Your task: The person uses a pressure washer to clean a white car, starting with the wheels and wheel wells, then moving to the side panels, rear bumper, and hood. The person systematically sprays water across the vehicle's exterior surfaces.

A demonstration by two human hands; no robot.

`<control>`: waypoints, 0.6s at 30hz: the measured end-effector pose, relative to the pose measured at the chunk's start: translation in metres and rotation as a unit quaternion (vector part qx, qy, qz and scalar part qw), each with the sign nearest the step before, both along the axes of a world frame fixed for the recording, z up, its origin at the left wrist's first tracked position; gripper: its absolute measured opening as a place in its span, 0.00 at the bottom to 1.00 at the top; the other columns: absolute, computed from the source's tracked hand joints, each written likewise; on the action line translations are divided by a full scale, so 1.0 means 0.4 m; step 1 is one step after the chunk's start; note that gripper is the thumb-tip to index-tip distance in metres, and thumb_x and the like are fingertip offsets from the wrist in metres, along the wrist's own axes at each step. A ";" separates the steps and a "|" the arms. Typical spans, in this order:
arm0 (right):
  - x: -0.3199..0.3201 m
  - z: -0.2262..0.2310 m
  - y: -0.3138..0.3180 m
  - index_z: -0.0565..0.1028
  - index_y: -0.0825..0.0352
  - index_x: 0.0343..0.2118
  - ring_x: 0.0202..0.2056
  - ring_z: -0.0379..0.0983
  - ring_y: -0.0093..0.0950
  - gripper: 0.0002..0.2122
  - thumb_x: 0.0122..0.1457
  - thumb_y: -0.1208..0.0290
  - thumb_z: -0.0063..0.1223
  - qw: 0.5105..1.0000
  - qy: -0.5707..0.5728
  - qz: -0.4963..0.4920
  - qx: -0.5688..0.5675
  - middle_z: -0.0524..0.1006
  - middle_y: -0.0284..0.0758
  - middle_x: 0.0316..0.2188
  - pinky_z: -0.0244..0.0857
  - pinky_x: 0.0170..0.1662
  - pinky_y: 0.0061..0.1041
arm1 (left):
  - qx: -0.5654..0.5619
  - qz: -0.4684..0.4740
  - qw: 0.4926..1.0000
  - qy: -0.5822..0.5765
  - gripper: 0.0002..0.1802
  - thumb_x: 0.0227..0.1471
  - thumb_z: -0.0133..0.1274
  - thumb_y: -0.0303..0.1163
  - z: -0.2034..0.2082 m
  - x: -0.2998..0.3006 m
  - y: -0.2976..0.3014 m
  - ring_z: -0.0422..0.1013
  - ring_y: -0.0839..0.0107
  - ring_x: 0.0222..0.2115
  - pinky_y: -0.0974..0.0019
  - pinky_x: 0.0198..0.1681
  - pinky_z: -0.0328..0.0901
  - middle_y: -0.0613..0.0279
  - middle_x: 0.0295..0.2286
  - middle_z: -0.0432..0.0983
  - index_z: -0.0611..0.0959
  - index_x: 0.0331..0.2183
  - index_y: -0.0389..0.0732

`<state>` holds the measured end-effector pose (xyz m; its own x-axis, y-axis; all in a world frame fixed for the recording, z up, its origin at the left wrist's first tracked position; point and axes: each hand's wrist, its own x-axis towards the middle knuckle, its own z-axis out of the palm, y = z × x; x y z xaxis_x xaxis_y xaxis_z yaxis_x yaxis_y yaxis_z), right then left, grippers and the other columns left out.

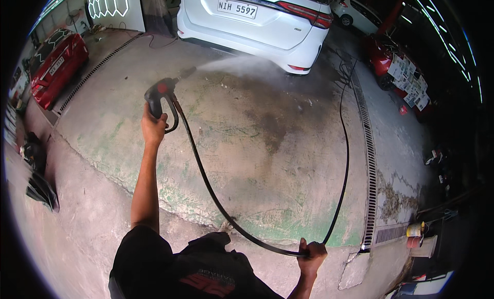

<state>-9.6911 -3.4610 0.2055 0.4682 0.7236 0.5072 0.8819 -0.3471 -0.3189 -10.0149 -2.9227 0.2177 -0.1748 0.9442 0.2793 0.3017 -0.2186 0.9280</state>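
Observation:
My left hand (154, 125) is wrapped round the grip of a black pressure washer gun (160, 92), held out ahead of me at arm's length. A white fan of water leaves its nozzle toward the right and meets the lower rear of a white car (257, 28). From the gun a black hose (210, 188) hangs in a wide loop to my right hand (312, 257), low on the right, whose fingers are closed round it. Beyond that hand the hose runs up across the floor toward the far right.
A red car (57, 67) stands at the far left; another red car (381, 57), partly covered with paper sheets (409, 77), is at the right. Drain grates (368, 160) line both sides of the wet concrete floor (247, 160). A yellow container (415, 230) sits at the lower right.

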 end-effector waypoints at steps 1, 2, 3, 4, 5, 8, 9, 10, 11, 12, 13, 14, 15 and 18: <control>-0.082 -0.068 -0.023 0.60 0.62 0.14 0.15 0.59 0.37 0.26 0.57 0.65 0.69 0.997 0.019 0.029 -0.070 0.63 0.35 0.11 0.53 0.23 0.35 | 0.016 0.011 0.999 0.031 0.38 0.48 0.58 0.22 -0.023 -0.073 -0.023 0.79 0.68 0.19 0.63 0.22 0.71 0.55 0.26 0.79 0.68 0.62 0.34; -0.166 -0.031 -0.017 0.60 0.61 0.14 0.14 0.60 0.37 0.24 0.57 0.68 0.68 0.996 0.050 0.048 -0.056 0.63 0.34 0.10 0.54 0.24 0.35 | 0.015 0.015 1.000 0.013 0.35 0.49 0.58 0.20 -0.030 -0.145 -0.026 0.77 0.70 0.18 0.65 0.20 0.71 0.59 0.25 0.77 0.70 0.59 0.33; -0.246 0.023 -0.031 0.60 0.61 0.14 0.14 0.60 0.37 0.24 0.57 0.69 0.67 0.999 0.042 0.030 0.005 0.62 0.34 0.10 0.54 0.24 0.35 | 0.008 -0.007 0.999 -0.033 0.34 0.49 0.58 0.20 -0.054 -0.223 -0.028 0.76 0.70 0.18 0.65 0.20 0.71 0.60 0.24 0.76 0.70 0.59 0.33; -0.337 0.097 -0.049 0.60 0.61 0.13 0.13 0.60 0.37 0.24 0.57 0.70 0.67 0.997 0.037 0.010 0.062 0.62 0.34 0.09 0.54 0.24 0.35 | -0.002 -0.030 0.997 -0.074 0.33 0.49 0.57 0.19 -0.094 -0.308 -0.035 0.76 0.71 0.17 0.66 0.20 0.70 0.61 0.24 0.75 0.70 0.58 0.33; -0.429 0.124 -0.071 0.60 0.61 0.13 0.13 0.60 0.38 0.24 0.57 0.71 0.67 0.991 0.032 -0.016 0.127 0.62 0.34 0.09 0.54 0.24 0.35 | -0.006 -0.059 0.992 -0.113 0.32 0.49 0.57 0.19 -0.105 -0.374 -0.034 0.75 0.71 0.17 0.66 0.19 0.70 0.62 0.24 0.74 0.71 0.57 0.33; -0.657 -0.058 -0.196 0.62 0.61 0.12 0.15 0.64 0.40 0.23 0.54 0.70 0.68 0.996 0.041 -0.077 -0.004 0.66 0.36 0.11 0.56 0.24 0.37 | 0.034 -0.084 0.990 -0.111 0.30 0.50 0.57 0.18 -0.115 -0.492 -0.093 0.74 0.72 0.16 0.67 0.19 0.70 0.64 0.23 0.73 0.70 0.56 0.33; -0.751 -0.139 -0.238 0.63 0.60 0.12 0.14 0.66 0.40 0.22 0.54 0.70 0.68 0.993 0.057 -0.092 -0.052 0.68 0.36 0.11 0.58 0.25 0.37 | 0.043 -0.086 0.991 -0.097 0.31 0.50 0.57 0.18 -0.120 -0.529 -0.128 0.74 0.72 0.16 0.67 0.19 0.69 0.64 0.23 0.73 0.70 0.56 0.33; -0.869 -0.163 -0.264 0.65 0.59 0.12 0.15 0.67 0.41 0.20 0.52 0.69 0.68 0.992 0.067 -0.095 -0.055 0.69 0.36 0.11 0.59 0.24 0.38 | 0.043 -0.080 0.994 -0.064 0.31 0.51 0.57 0.18 -0.124 -0.564 -0.159 0.75 0.72 0.17 0.68 0.19 0.68 0.64 0.24 0.73 0.69 0.57 0.34; -1.003 -0.157 -0.294 0.65 0.60 0.12 0.15 0.67 0.40 0.20 0.51 0.70 0.69 0.988 0.108 -0.102 -0.047 0.68 0.36 0.11 0.58 0.23 0.37 | 0.042 -0.096 0.992 -0.063 0.31 0.51 0.57 0.18 -0.137 -0.612 -0.182 0.75 0.72 0.17 0.68 0.19 0.68 0.64 0.24 0.73 0.69 0.57 0.34; -1.115 -0.136 -0.329 0.65 0.60 0.12 0.15 0.66 0.41 0.21 0.50 0.71 0.70 0.985 0.138 -0.091 -0.044 0.68 0.36 0.11 0.56 0.23 0.37 | 0.043 -0.112 0.991 -0.062 0.31 0.51 0.57 0.18 -0.153 -0.656 -0.202 0.76 0.72 0.17 0.69 0.19 0.67 0.64 0.25 0.73 0.69 0.57 0.34; -1.238 -0.085 -0.365 0.64 0.61 0.12 0.15 0.65 0.41 0.22 0.49 0.73 0.71 0.980 0.175 -0.081 -0.045 0.68 0.37 0.11 0.54 0.22 0.37 | 0.038 -0.128 0.990 -0.054 0.31 0.51 0.58 0.18 -0.170 -0.713 -0.222 0.76 0.72 0.17 0.69 0.19 0.67 0.64 0.25 0.74 0.69 0.56 0.34; -1.337 0.008 -0.418 0.63 0.61 0.12 0.14 0.63 0.40 0.21 0.47 0.75 0.71 0.984 0.167 -0.054 -0.042 0.67 0.36 0.10 0.52 0.22 0.36 | 0.025 -0.157 0.981 -0.108 0.28 0.50 0.58 0.18 -0.179 -0.758 -0.241 0.74 0.72 0.17 0.69 0.19 0.68 0.63 0.25 0.73 0.70 0.53 0.33; -1.420 0.124 -0.492 0.62 0.61 0.11 0.12 0.61 0.39 0.22 0.45 0.75 0.72 0.992 0.106 -0.055 -0.030 0.66 0.35 0.10 0.51 0.21 0.35 | 0.017 -0.201 0.969 -0.146 0.22 0.49 0.58 0.17 -0.174 -0.792 -0.265 0.73 0.72 0.17 0.68 0.19 0.70 0.62 0.25 0.74 0.73 0.47 0.34; -1.584 0.425 -0.559 0.64 0.61 0.16 0.16 0.61 0.31 0.22 0.63 0.66 0.65 0.988 -0.082 -0.127 0.040 0.63 0.35 0.13 0.54 0.18 0.34 | -0.057 -0.275 0.933 -0.226 0.16 0.48 0.56 0.15 -0.116 -0.868 -0.393 0.73 0.74 0.18 0.70 0.19 0.71 0.62 0.24 0.74 0.73 0.41 0.33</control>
<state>-10.3246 -3.6846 0.3757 0.5356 0.5474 0.6430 0.8120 -0.5430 -0.2141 -10.3622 -3.0798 0.1713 0.2692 0.9449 0.1862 -0.2555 -0.1163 0.9598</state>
